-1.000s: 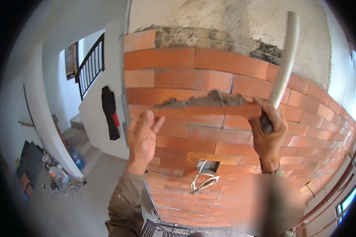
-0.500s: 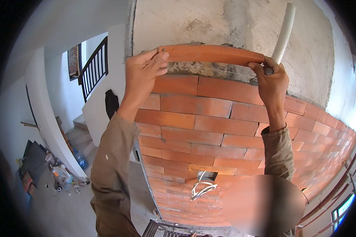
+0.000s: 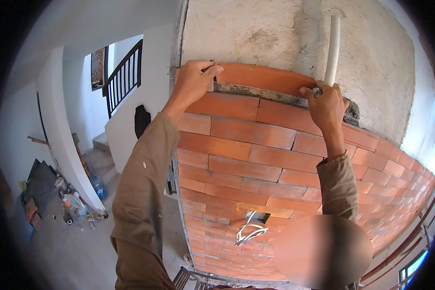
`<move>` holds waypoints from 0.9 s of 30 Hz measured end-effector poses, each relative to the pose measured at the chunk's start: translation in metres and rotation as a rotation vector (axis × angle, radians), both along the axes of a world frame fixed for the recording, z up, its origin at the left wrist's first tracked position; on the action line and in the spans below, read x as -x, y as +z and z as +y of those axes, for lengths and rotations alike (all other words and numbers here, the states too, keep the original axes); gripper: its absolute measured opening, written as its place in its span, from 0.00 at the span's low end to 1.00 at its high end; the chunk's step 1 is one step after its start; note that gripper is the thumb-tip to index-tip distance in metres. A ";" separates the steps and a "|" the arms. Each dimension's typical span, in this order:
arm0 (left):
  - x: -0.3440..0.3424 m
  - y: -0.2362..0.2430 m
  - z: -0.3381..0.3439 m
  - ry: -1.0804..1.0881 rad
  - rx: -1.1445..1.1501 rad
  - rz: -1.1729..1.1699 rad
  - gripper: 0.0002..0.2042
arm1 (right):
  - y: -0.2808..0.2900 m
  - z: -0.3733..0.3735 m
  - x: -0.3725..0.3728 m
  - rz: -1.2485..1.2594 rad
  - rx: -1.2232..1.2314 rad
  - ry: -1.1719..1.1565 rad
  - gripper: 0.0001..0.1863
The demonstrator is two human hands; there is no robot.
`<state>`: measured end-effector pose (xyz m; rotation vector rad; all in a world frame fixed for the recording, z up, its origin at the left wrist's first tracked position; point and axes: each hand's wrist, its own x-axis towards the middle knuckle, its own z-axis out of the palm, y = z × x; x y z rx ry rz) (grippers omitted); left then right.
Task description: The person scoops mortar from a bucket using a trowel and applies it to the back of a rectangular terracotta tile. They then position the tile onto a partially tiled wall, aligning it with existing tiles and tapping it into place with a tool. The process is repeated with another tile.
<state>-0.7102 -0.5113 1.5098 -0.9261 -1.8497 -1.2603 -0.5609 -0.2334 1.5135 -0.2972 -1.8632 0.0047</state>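
A long terracotta brick tile [image 3: 266, 78] spans both hands, up against the bare wall above the top laid course. My left hand [image 3: 194, 81] pinches the tile's left end between thumb and fingers. At the other end, my right hand [image 3: 326, 107] is closed, its thumb and fingers at the tile's right end. A tool with a white tubular handle [image 3: 332, 50] is also in my right hand, the handle pointing up; only a bit of metal shows by the thumb. Below the tile, a dark gap parts it from the laid brick tiles [image 3: 256, 169].
Rough grey plaster [image 3: 367, 63] covers the upper wall. White cables [image 3: 250, 234] hang from a box opening lower down. At left are a stair railing [image 3: 123, 77], a water bottle [image 3: 99, 186] and clutter on the floor. A blurred round patch [image 3: 324, 251] hides the lower right.
The tile has come closer to the wall and its gap to the course below looks narrower. The white handle now stands more upright. My view has shifted slightly.
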 end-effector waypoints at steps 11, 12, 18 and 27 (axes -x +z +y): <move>0.012 -0.001 0.001 -0.003 -0.002 -0.108 0.15 | -0.007 0.001 0.006 -0.059 -0.016 -0.063 0.23; 0.014 -0.002 0.002 -0.014 -0.028 -0.107 0.15 | -0.009 0.000 0.006 -0.042 -0.021 -0.069 0.24; 0.016 -0.009 0.006 -0.016 -0.097 -0.036 0.13 | -0.014 -0.013 0.007 0.082 -0.083 -0.058 0.23; 0.027 -0.001 0.009 -0.035 -0.077 0.007 0.11 | -0.012 -0.016 0.017 0.022 -0.081 -0.035 0.21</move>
